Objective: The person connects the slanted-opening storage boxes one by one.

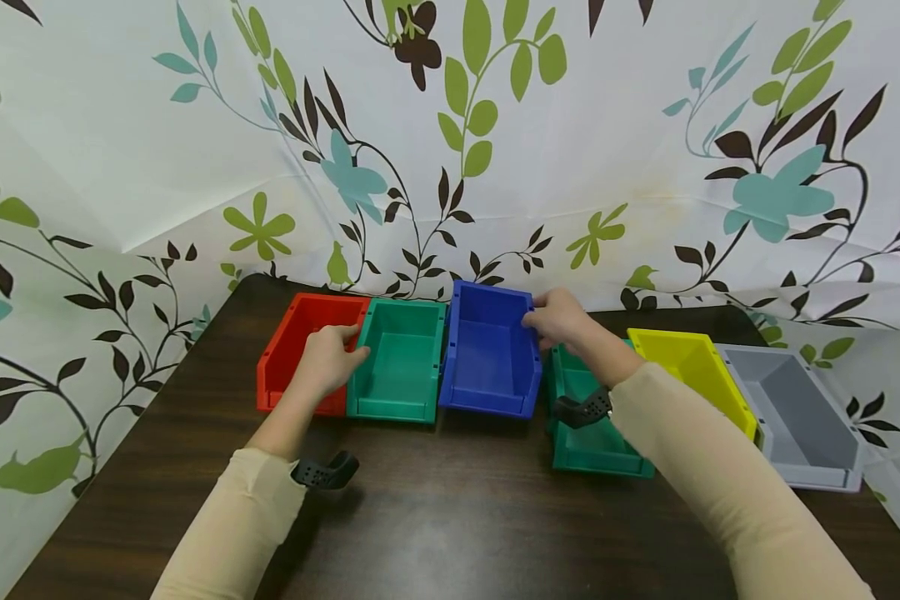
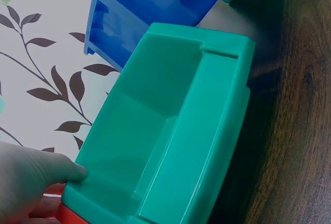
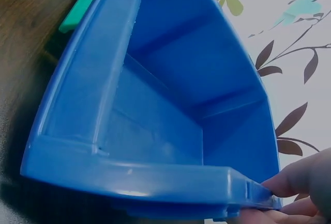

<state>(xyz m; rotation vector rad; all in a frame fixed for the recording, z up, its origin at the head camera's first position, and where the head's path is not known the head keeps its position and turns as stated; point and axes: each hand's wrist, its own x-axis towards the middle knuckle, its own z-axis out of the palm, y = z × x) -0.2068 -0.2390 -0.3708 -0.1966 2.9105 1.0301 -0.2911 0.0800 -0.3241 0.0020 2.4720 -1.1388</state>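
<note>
My right hand (image 1: 558,321) pinches the right wall of a blue plastic bin (image 1: 487,354) near its back corner. The blue bin sits slightly askew and looks lifted off the table. In the right wrist view, the thumb and fingers (image 3: 297,182) grip its rim. My left hand (image 1: 326,358) holds the left edge of a green bin (image 1: 397,367), where it meets a red bin (image 1: 273,375). The left wrist view has the thumb (image 2: 64,169) over the green rim, with the other fingers on the red bin's side, partly hidden.
Right of the blue bin stands a second green bin (image 1: 596,458), partly behind my right forearm. Beyond it are a yellow bin (image 1: 678,354) and a grey bin (image 1: 802,400). The dark wooden table (image 1: 435,517) backs onto a leaf-patterned cloth (image 1: 615,125).
</note>
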